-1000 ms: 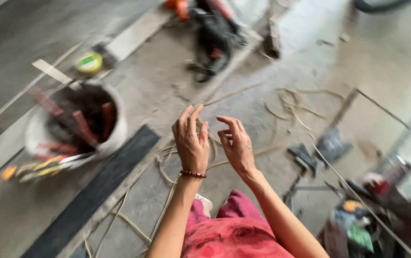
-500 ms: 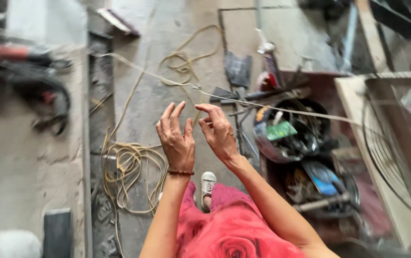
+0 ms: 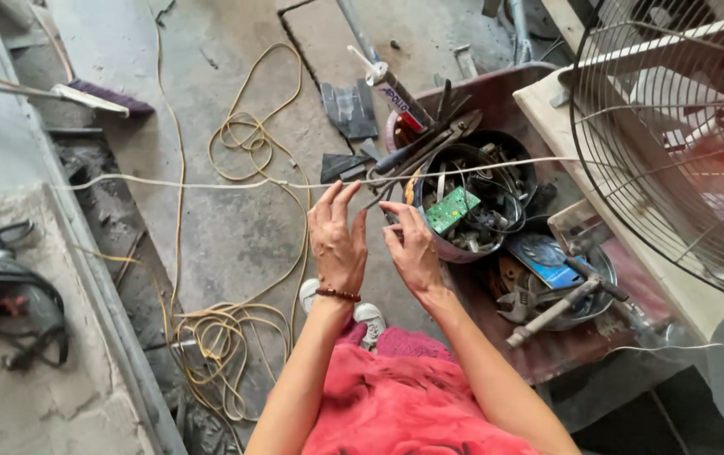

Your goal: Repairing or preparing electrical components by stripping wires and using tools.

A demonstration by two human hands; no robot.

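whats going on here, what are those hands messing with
A person in red clothing holds both hands up over a concrete floor. The left hand and right hand reach to a thin white cord stretched taut across the scene, fingertips at it. Beside them sits a bucket of tools and scrap electronics; a coiled yellow cable lies on the floor, a wire fan guard at right.

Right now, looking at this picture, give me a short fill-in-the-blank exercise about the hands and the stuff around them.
1. A beaded bracelet sits on the ____ wrist.
2. Both hands, left hand and right hand, reach up to a taut white ____.
3. The green circuit board lies in a round ____.
4. The coiled cable on the floor is ____.

Missing words: left; string; bucket; yellow
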